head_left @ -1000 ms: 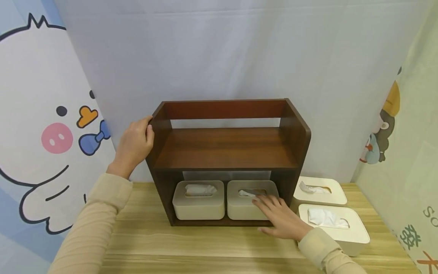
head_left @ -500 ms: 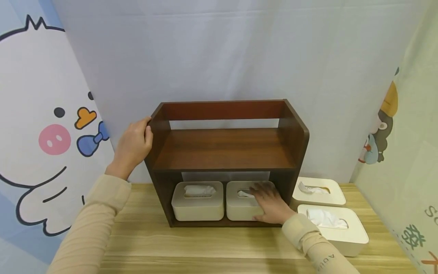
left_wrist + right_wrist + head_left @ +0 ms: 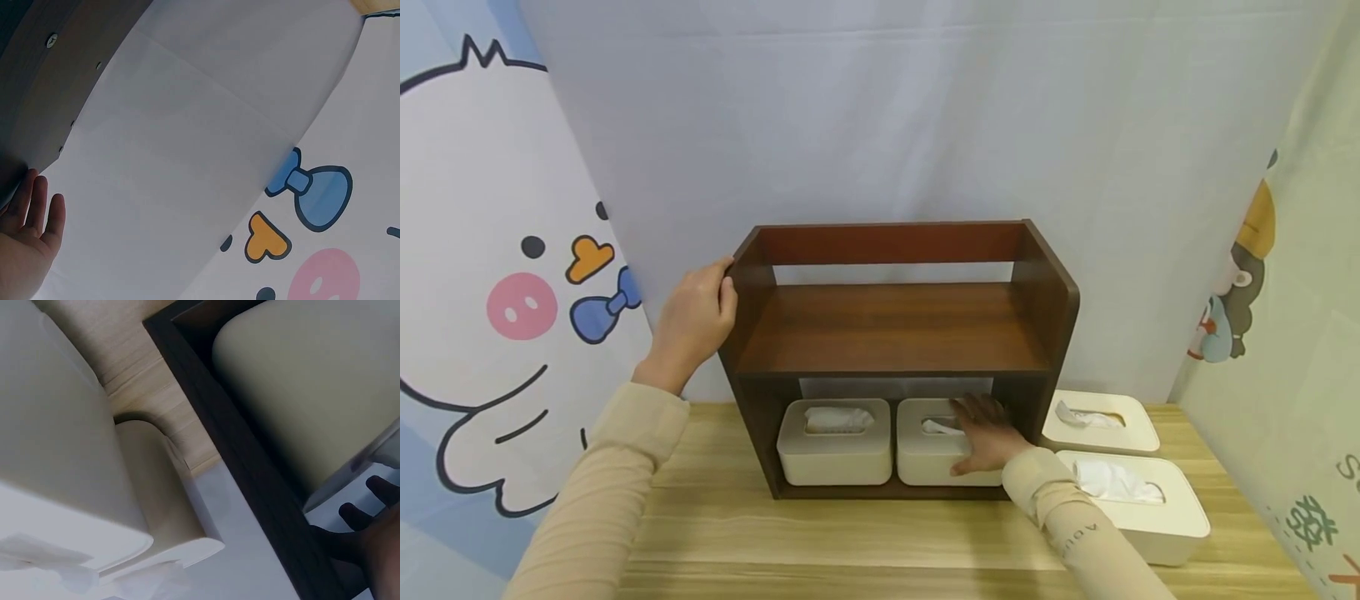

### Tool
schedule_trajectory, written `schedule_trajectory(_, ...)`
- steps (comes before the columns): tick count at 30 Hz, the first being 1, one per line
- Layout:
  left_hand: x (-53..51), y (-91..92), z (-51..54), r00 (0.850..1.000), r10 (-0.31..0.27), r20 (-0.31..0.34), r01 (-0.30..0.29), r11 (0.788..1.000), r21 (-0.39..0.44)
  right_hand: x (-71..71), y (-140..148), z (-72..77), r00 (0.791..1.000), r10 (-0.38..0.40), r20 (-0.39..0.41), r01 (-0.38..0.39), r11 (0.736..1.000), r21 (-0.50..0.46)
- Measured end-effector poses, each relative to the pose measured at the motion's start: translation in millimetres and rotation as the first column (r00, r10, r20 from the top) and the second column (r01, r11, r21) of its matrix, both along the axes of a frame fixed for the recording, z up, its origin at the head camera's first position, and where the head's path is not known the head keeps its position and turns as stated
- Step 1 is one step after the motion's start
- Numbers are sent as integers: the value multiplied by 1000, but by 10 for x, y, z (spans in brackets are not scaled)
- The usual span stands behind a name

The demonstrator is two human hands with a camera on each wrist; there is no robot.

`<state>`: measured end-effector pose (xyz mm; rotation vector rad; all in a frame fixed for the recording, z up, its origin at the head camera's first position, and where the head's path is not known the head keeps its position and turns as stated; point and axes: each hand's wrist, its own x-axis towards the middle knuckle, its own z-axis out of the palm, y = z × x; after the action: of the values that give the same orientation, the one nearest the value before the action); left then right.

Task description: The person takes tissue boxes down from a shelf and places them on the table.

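Observation:
A dark brown wooden shelf (image 3: 891,329) stands on the table, with two cream tissue boxes in its lower compartment. My left hand (image 3: 696,321) holds the upper front edge of the shelf's left side panel; in the left wrist view several fingers (image 3: 37,203) lie along the panel's corner. Over the right tissue box (image 3: 917,454), my right hand (image 3: 988,433) rests with fingers spread on the lid and thumb at the front face. Dark fingertips (image 3: 356,515) show beside that lid in the right wrist view. The left tissue box (image 3: 835,462) sits beside it, untouched.
Two more cream tissue boxes stand right of the shelf: a nearer one (image 3: 1176,500) and a farther one (image 3: 1138,417). White tissue shows in their slots. A pale curtain (image 3: 887,108) hangs behind, and printed cloths flank the wood-grain table (image 3: 820,542).
My right hand has moved left and farther into the lower compartment, from the box's front right corner to over its lid. Left hand, shelf and boxes look unmoved.

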<state>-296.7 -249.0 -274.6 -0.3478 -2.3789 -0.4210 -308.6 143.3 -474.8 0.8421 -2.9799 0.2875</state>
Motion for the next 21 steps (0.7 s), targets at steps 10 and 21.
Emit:
schedule_trajectory(10,11,11,16,1000,-5,21,5,1000,14,-80,-63,38,990,-38,137,36,999,15)
schedule_trajectory(21,1,3,1,1000,-8,24,8,1000,18,-155,-104,-45,980,-108,168,102,994,45)
